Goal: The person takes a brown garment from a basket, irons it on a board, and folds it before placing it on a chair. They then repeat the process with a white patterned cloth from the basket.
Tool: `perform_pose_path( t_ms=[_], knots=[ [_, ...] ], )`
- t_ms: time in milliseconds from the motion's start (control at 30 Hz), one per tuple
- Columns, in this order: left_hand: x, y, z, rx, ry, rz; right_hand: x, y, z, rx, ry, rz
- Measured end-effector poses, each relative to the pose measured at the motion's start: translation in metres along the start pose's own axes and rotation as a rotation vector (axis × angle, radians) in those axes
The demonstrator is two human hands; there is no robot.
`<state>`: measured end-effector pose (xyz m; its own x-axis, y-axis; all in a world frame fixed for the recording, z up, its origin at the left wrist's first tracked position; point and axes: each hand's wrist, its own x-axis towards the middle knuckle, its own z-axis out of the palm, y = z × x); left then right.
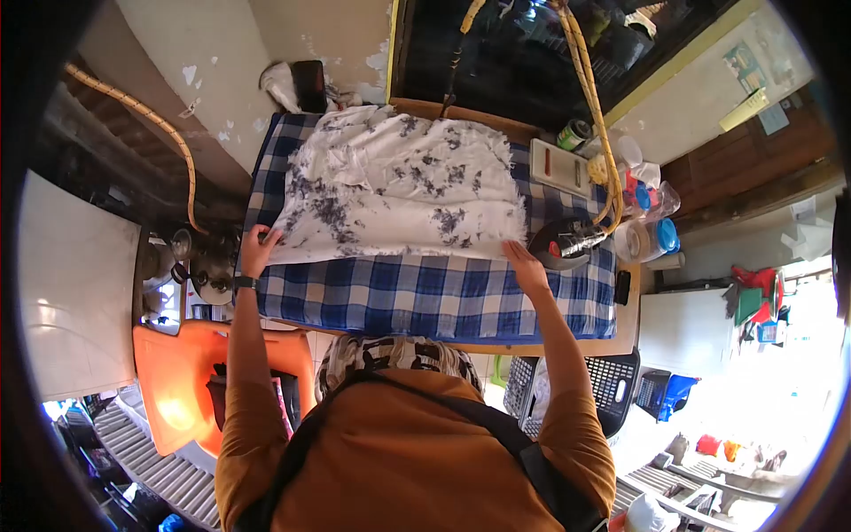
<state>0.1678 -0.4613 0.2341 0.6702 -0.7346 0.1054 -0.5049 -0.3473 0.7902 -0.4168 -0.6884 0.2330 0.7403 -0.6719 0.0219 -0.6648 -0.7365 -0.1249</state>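
Note:
A white cloth with dark grey blotches and frayed side edges lies spread, with some wrinkles, over a blue and white checked blanket on the table. My left hand is closed on the cloth's near left corner, fingers curled at the edge. At the near right corner, my right hand rests with its fingers stretched out, touching the cloth's edge. Just right of that hand sits a clothes iron, apart from the cloth, its cord rising behind it.
A white tray and a green can stand back right, beside plastic containers. A wrapped cord hangs above the iron. An orange chair is at left, a black basket below the table at right.

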Motion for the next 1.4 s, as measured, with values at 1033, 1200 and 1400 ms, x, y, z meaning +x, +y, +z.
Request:
perform_pose_path(
  t_ms=[1033,1200,1400],
  knots=[
    [-0.127,0.019,0.041,0.567,-0.045,0.413,0.221,-0.279,0.051,0.352,0.025,-0.193],
    [-0.126,0.034,0.029,0.072,-0.148,0.287,0.244,-0.257,0.053,0.569,-0.191,-0.071],
    [-0.063,0.023,0.014,-1.263,-0.378,-0.958,0.147,-0.294,0.003,0.788,-0.512,-0.551]
  ],
)
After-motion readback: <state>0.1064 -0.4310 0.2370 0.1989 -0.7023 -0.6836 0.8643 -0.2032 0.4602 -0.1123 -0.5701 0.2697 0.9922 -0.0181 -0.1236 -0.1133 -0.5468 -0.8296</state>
